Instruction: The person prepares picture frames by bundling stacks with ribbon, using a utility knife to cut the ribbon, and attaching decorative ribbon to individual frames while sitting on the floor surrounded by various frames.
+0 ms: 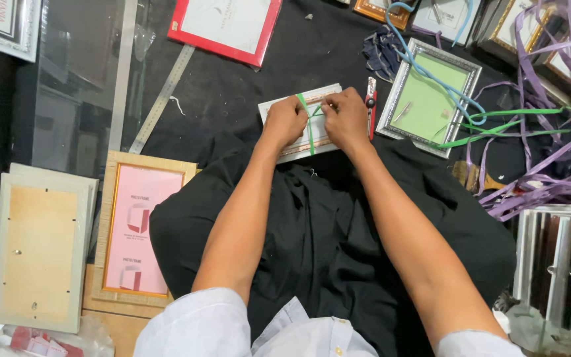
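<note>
A: Fig. centre: left hand [285, 121] & right hand [346, 117], both closed on green strap [310, 129], pinching at a crossing atop small white frame stack [299, 125].

B: Location of stack?

A: On black cloth [246, 99] on floor, just past the knees; red-handled cutter [370, 106] touching distance to its right.

B: Stage reached?

A: Judged approx. mid-tie. Strap already round the stack lengthwise & crosswise; knot at crossing apparently not finished, tail ends hidden under fingers, so cannot tell if pulled tight. Left to do, prob.: cinch, trim.

B: Surroundings?

A: Right: silver frame w/ green insert [429, 99], blue cord [431, 73] looped over it, heap of purple straps [550, 158], more green strap [510, 122] trailing. Top: red-edged frame [226, 26]. Left: metal ruler [162, 99], glass sheet [80, 79], gold frame w/ pink insert [140, 228], pale frame back-up [39, 251]. Lower right: mirrored frames [560, 264].
</note>
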